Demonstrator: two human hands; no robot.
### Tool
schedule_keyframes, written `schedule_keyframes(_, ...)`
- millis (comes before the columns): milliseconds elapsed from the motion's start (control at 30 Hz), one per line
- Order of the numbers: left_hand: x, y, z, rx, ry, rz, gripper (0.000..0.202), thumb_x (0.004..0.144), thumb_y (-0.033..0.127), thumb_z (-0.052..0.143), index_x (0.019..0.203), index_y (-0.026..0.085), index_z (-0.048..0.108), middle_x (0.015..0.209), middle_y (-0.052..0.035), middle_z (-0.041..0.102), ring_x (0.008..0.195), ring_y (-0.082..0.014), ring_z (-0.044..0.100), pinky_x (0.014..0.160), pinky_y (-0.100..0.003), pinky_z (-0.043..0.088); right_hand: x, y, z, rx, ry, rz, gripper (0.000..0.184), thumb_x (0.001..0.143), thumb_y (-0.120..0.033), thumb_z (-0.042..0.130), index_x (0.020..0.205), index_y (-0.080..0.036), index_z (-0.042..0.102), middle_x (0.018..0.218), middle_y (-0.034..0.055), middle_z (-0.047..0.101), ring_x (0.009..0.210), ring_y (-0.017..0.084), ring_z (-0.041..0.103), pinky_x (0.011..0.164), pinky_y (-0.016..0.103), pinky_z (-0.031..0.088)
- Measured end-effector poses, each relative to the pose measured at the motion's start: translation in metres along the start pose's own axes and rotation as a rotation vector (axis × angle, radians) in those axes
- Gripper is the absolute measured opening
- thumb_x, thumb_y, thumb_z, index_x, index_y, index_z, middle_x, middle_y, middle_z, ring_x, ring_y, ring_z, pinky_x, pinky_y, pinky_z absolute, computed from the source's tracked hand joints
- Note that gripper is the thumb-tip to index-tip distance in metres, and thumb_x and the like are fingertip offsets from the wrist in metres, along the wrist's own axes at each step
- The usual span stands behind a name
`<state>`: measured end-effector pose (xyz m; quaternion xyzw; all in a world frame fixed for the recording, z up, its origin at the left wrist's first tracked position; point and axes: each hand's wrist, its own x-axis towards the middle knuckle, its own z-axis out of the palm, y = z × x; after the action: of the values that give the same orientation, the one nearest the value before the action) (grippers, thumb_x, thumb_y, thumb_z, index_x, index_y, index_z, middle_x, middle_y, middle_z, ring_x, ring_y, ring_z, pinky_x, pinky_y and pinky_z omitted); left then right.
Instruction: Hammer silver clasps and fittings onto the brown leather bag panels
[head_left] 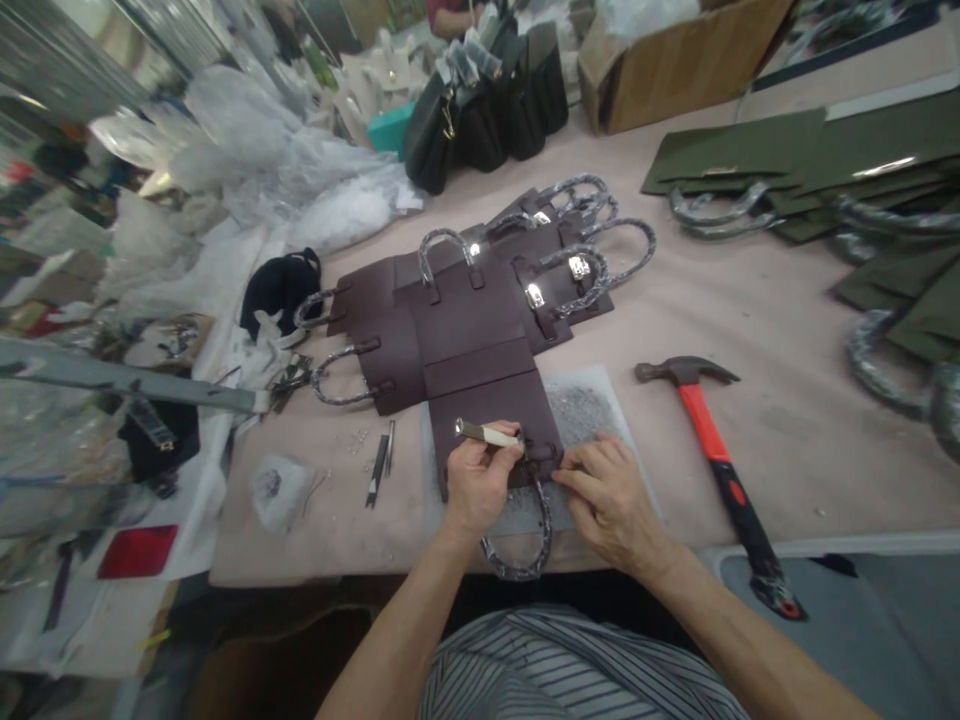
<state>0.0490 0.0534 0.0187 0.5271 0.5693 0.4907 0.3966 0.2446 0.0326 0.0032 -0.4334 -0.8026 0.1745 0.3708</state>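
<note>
Head view: the work in hand looks like fixing a handle to a dark plum leather bag panel (491, 415), which lies flat on a pale speckled slab (589, 415) at the near edge of the pink-covered table (795, 470). The left hand (480, 485) is closed around a slim tool with a pale shaft and a metal end (487, 433), bringing it to the panel's stitched leather handle tab (541, 452). The tool's working tip is hidden by the fingers. The right hand (611, 495) is open, with its fingers (577, 478) pressed flat at the tab's right side, pinning the leather. The plastic-wrapped handle (517, 555) hangs from the tab toward the person, just beyond the table edge. Judging from this hold, the next move calls for the tab to stay square and pinned while the tool works at it. Beside the slab lie a claw hammer with a red-and-black handle (709, 435) and, to the left, small rivets (358, 441) and dark-handled hand tools (379, 470). Further up the table, more plum panels (480, 310) fan out with their wrapped handles and bright metal clasps (534, 295), while olive leather panels (757, 150) are stacked to the right.
</note>
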Motion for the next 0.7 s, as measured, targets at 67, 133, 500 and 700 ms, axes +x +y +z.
schedule_keyframes(67, -0.0004, -0.0007, -0.0003, -0.002, -0.004, -0.008, 0.011, 0.084, 0.023, 0.07, 0.093, 0.017, 0.073, 0.106, -0.0097, 0.076, 0.102, -0.0224, 0.071, 0.096, -0.036, 0.057, 0.0005, -0.0003, -0.0006, -0.002, -0.011, 0.005, 0.03, 0.083, -0.005, 0.048, 0.095, -0.022, 0.07, 0.092, 0.005, 0.063, 0.09, 0.022, 0.055, 0.107, 0.052, 0.036)
schedule_keyframes(133, -0.0007, -0.0009, -0.0005, -0.004, -0.011, -0.006, 0.011, 0.085, 0.022, 0.07, 0.094, 0.017, 0.073, 0.107, -0.0098, 0.076, 0.104, -0.0225, 0.071, 0.097, -0.036, 0.057, 0.0009, -0.0007, -0.0009, -0.004, -0.011, 0.008, 0.031, 0.083, -0.005, 0.048, 0.096, -0.021, 0.071, 0.092, 0.0053, 0.063, 0.089, 0.022, 0.055, 0.106, 0.052, 0.036)
schedule_keyframes(500, -0.0011, 0.0017, -0.0017, -0.02, -0.048, 0.049, 0.006, 0.087, 0.023, 0.07, 0.091, 0.018, 0.071, 0.104, -0.0087, 0.076, 0.1, -0.0223, 0.073, 0.094, -0.036, 0.059, 0.0044, -0.0008, -0.0013, -0.037, -0.068, 0.024, 0.037, 0.084, -0.005, 0.048, 0.105, -0.022, 0.073, 0.098, 0.006, 0.065, 0.093, 0.022, 0.056, 0.107, 0.054, 0.037)
schedule_keyframes(700, -0.0025, 0.0049, -0.0014, 0.043, -0.053, 0.154, 0.008, 0.087, 0.024, 0.073, 0.092, 0.018, 0.071, 0.103, -0.0092, 0.077, 0.1, -0.0228, 0.074, 0.093, -0.038, 0.06, 0.0055, -0.0016, -0.0013, -0.031, -0.06, 0.038, 0.035, 0.083, -0.005, 0.047, 0.102, -0.021, 0.072, 0.095, 0.0065, 0.064, 0.09, 0.023, 0.055, 0.104, 0.054, 0.038)
